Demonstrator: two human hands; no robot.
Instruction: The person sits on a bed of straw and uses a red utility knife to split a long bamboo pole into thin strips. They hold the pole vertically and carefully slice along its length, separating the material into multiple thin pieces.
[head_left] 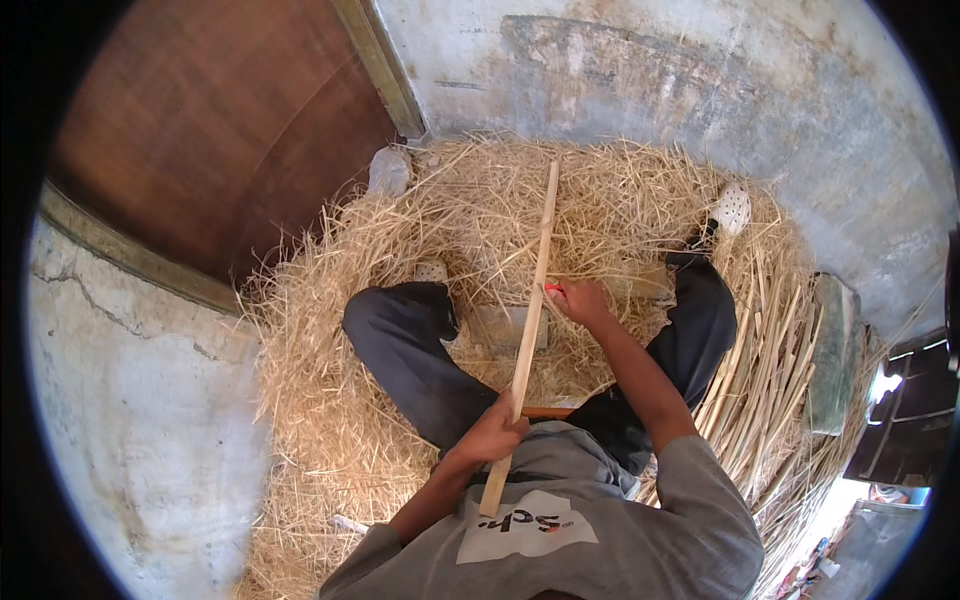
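A long, flat, pale strip of wood or bamboo [546, 225] slants from my lap up over the straw between my legs. My left hand [492, 430] is wrapped round it near its lower end, which rests against my shirt. Farther along, my right hand [582, 302] is closed beside the strip's right edge. A small red object [553, 288] pokes out of its fingers at the strip; most of it is hidden, so its kind cannot be told.
Straw shavings [330, 350] cover the floor around my legs. A bundle of long thin strips [765, 370] lies at the right beside a greenish slab [832, 355]. Bricks [510, 327] lie between my feet, and a stone [390, 171] sits by the brown door [230, 130]. Plastered walls [700, 80] enclose the corner.
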